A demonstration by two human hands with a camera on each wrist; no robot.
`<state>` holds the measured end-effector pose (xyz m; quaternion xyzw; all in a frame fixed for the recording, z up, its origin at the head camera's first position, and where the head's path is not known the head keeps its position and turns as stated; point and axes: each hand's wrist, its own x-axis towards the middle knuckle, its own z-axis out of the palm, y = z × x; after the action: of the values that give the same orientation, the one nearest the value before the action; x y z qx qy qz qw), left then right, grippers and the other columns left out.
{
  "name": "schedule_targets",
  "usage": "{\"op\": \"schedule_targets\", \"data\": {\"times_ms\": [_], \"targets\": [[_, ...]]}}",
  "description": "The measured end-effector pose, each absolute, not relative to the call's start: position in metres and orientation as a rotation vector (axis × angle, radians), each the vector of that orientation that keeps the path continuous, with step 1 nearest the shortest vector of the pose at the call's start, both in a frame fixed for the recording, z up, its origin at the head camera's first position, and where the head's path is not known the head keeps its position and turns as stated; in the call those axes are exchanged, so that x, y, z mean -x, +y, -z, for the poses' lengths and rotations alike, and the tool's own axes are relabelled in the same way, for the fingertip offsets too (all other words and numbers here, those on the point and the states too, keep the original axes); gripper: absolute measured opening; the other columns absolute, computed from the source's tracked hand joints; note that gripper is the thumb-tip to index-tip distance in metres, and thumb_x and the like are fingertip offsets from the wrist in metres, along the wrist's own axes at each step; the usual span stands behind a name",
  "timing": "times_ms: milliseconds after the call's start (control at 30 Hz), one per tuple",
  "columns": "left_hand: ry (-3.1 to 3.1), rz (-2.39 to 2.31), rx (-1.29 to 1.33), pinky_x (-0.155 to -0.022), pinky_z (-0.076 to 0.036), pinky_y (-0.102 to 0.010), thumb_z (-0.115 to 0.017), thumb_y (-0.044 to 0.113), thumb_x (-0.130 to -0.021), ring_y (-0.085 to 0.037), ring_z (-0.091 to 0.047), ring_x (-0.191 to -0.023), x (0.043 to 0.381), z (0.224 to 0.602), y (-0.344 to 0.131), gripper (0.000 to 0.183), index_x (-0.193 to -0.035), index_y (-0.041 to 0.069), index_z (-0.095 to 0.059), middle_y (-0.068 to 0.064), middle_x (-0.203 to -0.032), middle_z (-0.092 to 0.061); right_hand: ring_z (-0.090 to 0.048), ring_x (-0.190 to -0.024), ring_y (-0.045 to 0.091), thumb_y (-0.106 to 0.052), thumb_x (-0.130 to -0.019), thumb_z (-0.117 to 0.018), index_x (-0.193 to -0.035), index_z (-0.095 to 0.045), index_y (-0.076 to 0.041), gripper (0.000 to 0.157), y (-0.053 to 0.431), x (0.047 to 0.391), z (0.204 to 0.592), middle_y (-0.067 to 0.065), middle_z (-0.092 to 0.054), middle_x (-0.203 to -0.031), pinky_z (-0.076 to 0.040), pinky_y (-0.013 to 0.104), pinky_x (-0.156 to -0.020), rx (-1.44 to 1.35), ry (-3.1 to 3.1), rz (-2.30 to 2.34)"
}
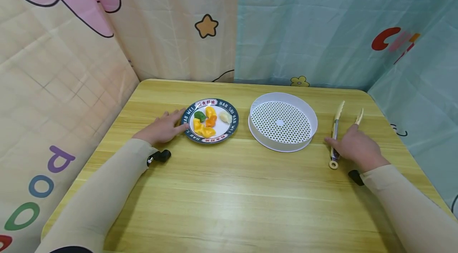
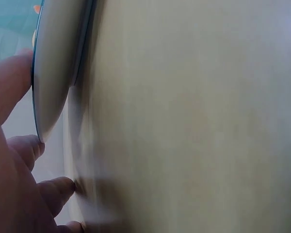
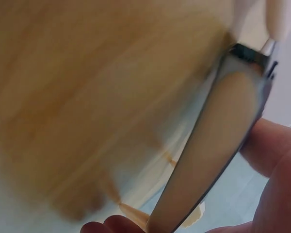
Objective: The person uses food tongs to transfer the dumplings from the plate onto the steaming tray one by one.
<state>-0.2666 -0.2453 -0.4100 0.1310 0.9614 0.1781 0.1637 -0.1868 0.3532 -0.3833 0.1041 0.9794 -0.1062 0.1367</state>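
Observation:
A round plate with a dark patterned rim holds several dumpling-like pieces in yellow, orange, green and white. My left hand lies at the plate's left side. Its thumb and a fingertip touch the rim, and the other fingertips rest on the table in the left wrist view. Tongs with cream tips, metal arms and a ring at the near end lie under my right hand. The thumb is on one side of them and the fingers on the other. Up close, one broad arm of the tongs crosses the right wrist view.
Between plate and tongs stands a white round sieve-like tray with a perforated bottom. The wooden table reaches back to printed curtains, which hang behind it and along both sides.

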Motion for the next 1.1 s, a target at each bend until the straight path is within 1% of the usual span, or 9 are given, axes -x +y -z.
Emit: {"op": "schedule_targets", "data": {"times_ms": [133, 367, 467, 533, 700, 800, 900, 1000, 1100], "targets": [[2.722, -0.530, -0.364, -0.124, -0.001, -0.077, -0.040, 0.073, -0.103, -0.055, 0.002, -0.160, 0.266, 0.409, -0.246, 0.087, -0.171, 0.030, -0.006, -0.015, -0.178, -0.011, -0.061, -0.069, 0.032, -0.061, -0.100, -0.056, -0.132, -0.019, 0.031, 0.104, 0.353, 0.188, 0.383, 0.018, -0.057, -0.075, -0.049, 0.043, -0.057, -0.282, 2.807, 0.322], [2.722, -0.512, -0.349, -0.124, 0.000, -0.077, -0.038, 0.074, -0.103, -0.057, 0.003, -0.160, 0.267, 0.410, -0.246, 0.086, -0.171, 0.034, -0.005, -0.020, -0.177, -0.010, -0.066, -0.073, 0.038, -0.044, -0.101, -0.058, -0.136, -0.009, 0.036, 0.100, 0.357, 0.188, 0.383, 0.023, -0.061, -0.075, -0.055, 0.052, -0.067, -0.212, 2.821, 0.361], [2.718, -0.511, -0.346, -0.124, 0.000, -0.076, -0.038, 0.073, -0.104, -0.057, 0.003, -0.159, 0.267, 0.410, -0.244, 0.086, -0.171, 0.032, -0.005, -0.021, -0.177, -0.009, -0.067, -0.068, 0.037, -0.038, -0.101, -0.056, -0.134, -0.012, 0.034, 0.090, 0.357, 0.187, 0.384, 0.023, -0.062, -0.074, -0.055, 0.049, -0.064, -0.224, 2.818, 0.414], [2.717, -0.508, -0.342, -0.124, 0.000, -0.077, -0.039, 0.072, -0.104, -0.058, 0.003, -0.159, 0.266, 0.409, -0.243, 0.086, -0.171, 0.031, -0.005, -0.022, -0.177, -0.008, -0.064, -0.066, 0.036, -0.034, -0.101, -0.054, -0.127, -0.019, 0.030, 0.079, 0.359, 0.186, 0.385, 0.025, -0.060, -0.075, -0.053, 0.046, -0.060, -0.233, 2.834, 0.440], [2.708, -0.520, -0.326, -0.125, 0.000, -0.076, -0.040, 0.070, -0.105, -0.057, 0.004, -0.159, 0.265, 0.408, -0.241, 0.084, -0.171, 0.031, -0.005, -0.021, -0.177, -0.007, -0.058, -0.070, 0.039, -0.028, -0.102, -0.051, -0.120, -0.030, 0.025, 0.060, 0.362, 0.185, 0.384, 0.031, -0.055, -0.086, -0.048, 0.044, -0.058, -0.228, 2.947, 0.517], [2.698, -0.532, -0.318, -0.125, 0.001, -0.076, -0.040, 0.071, -0.104, -0.057, 0.005, -0.159, 0.264, 0.407, -0.241, 0.085, -0.171, 0.031, -0.005, -0.020, -0.177, -0.007, -0.055, -0.070, 0.037, -0.029, -0.105, -0.050, -0.121, -0.034, 0.021, 0.055, 0.360, 0.185, 0.379, 0.030, -0.053, -0.090, -0.046, 0.042, -0.054, -0.248, 3.003, 0.626], [2.689, -0.539, -0.311, -0.125, 0.002, -0.075, -0.040, 0.071, -0.104, -0.056, 0.007, -0.160, 0.264, 0.406, -0.241, 0.085, -0.171, 0.032, -0.005, -0.020, -0.178, -0.006, -0.053, -0.069, 0.035, -0.033, -0.109, -0.046, -0.129, -0.034, 0.018, 0.057, 0.353, 0.184, 0.370, 0.028, -0.050, -0.093, -0.042, 0.038, -0.051, -0.234, 3.061, 0.706], [2.683, -0.544, -0.305, -0.125, 0.003, -0.075, -0.039, 0.071, -0.104, -0.056, 0.008, -0.160, 0.265, 0.406, -0.241, 0.085, -0.171, 0.033, -0.004, -0.020, -0.178, -0.005, -0.052, -0.070, 0.033, -0.035, -0.109, -0.048, -0.135, -0.038, 0.012, 0.055, 0.339, 0.182, 0.362, 0.024, -0.051, -0.094, -0.040, 0.037, -0.053, -0.171, 3.133, 0.787], [2.676, -0.552, -0.295, -0.125, 0.004, -0.075, -0.039, 0.073, -0.103, -0.055, 0.009, -0.160, 0.266, 0.406, -0.241, 0.086, -0.171, 0.035, -0.003, -0.019, -0.178, -0.004, -0.052, -0.069, 0.029, -0.036, -0.108, -0.051, -0.133, -0.047, 0.005, 0.049, 0.317, 0.178, 0.356, 0.018, -0.054, -0.091, -0.040, 0.035, -0.054, -0.070, 3.174, 0.871]]}}
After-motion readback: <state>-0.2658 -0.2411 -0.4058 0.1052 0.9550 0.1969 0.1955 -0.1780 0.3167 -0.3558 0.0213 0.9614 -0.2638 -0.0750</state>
